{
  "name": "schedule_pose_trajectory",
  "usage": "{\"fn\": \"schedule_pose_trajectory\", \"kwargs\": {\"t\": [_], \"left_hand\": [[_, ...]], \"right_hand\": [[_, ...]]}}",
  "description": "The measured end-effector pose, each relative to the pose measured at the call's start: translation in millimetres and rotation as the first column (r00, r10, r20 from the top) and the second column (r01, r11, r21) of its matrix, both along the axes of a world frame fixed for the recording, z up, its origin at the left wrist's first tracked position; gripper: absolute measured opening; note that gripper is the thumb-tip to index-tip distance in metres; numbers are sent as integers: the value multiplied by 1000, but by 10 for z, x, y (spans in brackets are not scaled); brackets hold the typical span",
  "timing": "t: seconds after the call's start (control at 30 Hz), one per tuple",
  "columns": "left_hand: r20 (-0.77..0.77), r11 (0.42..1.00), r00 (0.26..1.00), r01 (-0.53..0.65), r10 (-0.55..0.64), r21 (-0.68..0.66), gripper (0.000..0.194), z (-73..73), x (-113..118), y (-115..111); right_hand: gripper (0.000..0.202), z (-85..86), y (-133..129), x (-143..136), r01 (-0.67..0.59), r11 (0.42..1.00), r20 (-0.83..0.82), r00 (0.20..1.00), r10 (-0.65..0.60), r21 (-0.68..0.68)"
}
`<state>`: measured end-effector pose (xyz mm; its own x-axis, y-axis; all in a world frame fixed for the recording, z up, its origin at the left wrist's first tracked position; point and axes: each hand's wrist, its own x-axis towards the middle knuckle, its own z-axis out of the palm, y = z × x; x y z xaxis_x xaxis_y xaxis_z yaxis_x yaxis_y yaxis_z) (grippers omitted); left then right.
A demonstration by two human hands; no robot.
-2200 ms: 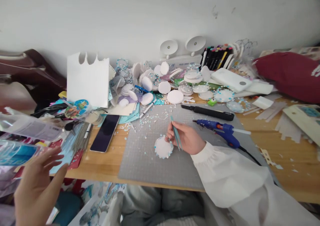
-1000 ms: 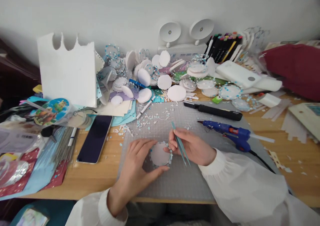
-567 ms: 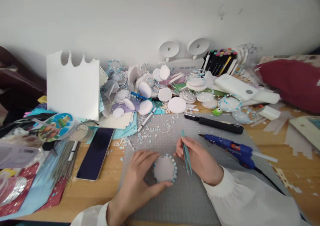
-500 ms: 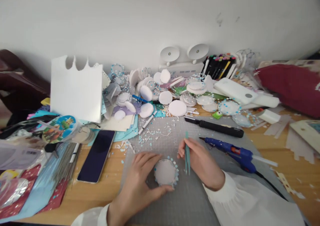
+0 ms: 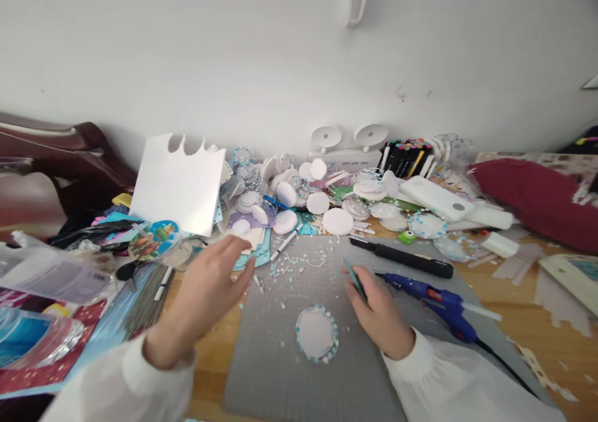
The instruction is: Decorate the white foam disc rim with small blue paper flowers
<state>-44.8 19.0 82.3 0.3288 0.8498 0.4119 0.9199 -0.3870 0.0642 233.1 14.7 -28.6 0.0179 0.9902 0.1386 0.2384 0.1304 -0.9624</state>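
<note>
My left hand (image 5: 205,291) is raised over the left side of the desk, thumb and fingers apart with nothing visible between them; the phone there is hidden behind it. In my right hand (image 5: 380,316) are teal tweezers (image 5: 357,282), tilted up to the left and partly covered by my fingers. Between the hands, a round white disc (image 5: 315,333) edged with small blue and white pieces lies flat on the grey cutting mat (image 5: 275,384). Neither hand touches it. Tiny loose pieces (image 5: 289,263) are scattered on the mat further back.
Right of my right hand lie a blue glue gun (image 5: 432,294) and a black-handled cutter (image 5: 406,258). Many white discs (image 5: 337,221) are piled along the back beside a white marker (image 5: 286,242). A white board (image 5: 180,182) leans at the back left, with wire stems (image 5: 149,300) nearer.
My left hand has let go of the edged disc and moved up and left, over the phone. The tweezers have tilted in my right hand. The camera view has shifted upward.
</note>
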Motion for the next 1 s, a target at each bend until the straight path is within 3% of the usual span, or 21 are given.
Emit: {"fn": "schedule_pose_trajectory", "kwargs": {"t": [0.1, 0.2, 0.27, 0.43, 0.53, 0.6, 0.7, 0.77, 0.87, 1.0], "left_hand": [[-291, 990, 951, -128, 108, -51, 22, 340, -121, 286], [-498, 937, 854, -284, 152, -202, 28, 564, -191, 547], [-542, 907, 825, -341, 161, -249, 32, 616, -226, 705], [-528, 851, 807, -452, 262, -268, 50, 586, -347, 1044], [-499, 818, 794, -517, 347, -253, 53, 614, -465, 1183], [-476, 807, 786, -544, 395, -229, 51, 659, -539, 1220], [-446, 807, 780, -560, 439, -185, 43, 715, -561, 1150], [-436, 826, 788, -541, 434, -157, 39, 708, -480, 1010], [-465, 881, 811, -456, 353, -126, 41, 604, -252, 679], [-454, 967, 888, -169, 66, -191, 53, 360, 9, 169]], "right_hand": [[30, -37, -164, 80, -83, 979, 314, 949, 21, 184], [43, -84, -341, 183, -189, 959, 508, 859, 57, 211], [48, -101, -437, 243, -226, 951, 583, 810, 63, 212], [45, -56, -630, 404, -257, 938, 685, 728, 29, 233], [31, -12, -758, 614, -174, 921, 694, 709, -128, 348], [20, 3, -826, 809, -21, 896, 655, 690, -308, 443], [22, -9, -841, 1105, 268, 832, 577, 616, -536, 487], [37, -46, -781, 1253, 365, 824, 585, 581, -566, 434], [47, -127, -634, 1372, 298, 887, 652, 602, -461, 353], [36, -154, -510, 1438, 124, 904, 688, 609, -394, 408]]}}
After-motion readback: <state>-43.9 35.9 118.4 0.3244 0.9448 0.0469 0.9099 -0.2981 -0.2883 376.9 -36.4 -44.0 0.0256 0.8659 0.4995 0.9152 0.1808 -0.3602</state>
